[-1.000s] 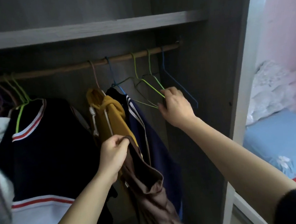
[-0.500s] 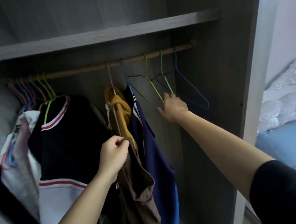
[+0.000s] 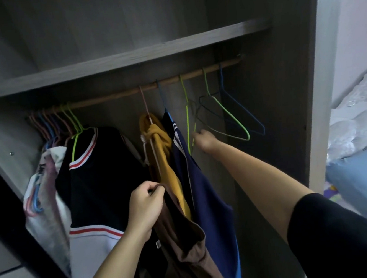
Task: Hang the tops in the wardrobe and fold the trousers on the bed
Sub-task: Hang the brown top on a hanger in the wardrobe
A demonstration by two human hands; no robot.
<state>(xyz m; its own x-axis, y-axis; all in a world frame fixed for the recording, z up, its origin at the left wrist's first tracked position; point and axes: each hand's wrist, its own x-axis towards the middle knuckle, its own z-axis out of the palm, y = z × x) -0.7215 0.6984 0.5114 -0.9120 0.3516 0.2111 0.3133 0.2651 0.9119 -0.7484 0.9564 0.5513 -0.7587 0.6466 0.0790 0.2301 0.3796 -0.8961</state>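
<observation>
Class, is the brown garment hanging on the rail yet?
No, the left hand grips the brown garment, well below the rail.

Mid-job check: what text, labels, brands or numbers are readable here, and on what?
No text can be read in this view.
The small white tag on the brown fabric top gripped by the left hand: too small to read.
The coloured print on the pale hanging garment at far left: blurred, unreadable.
</observation>
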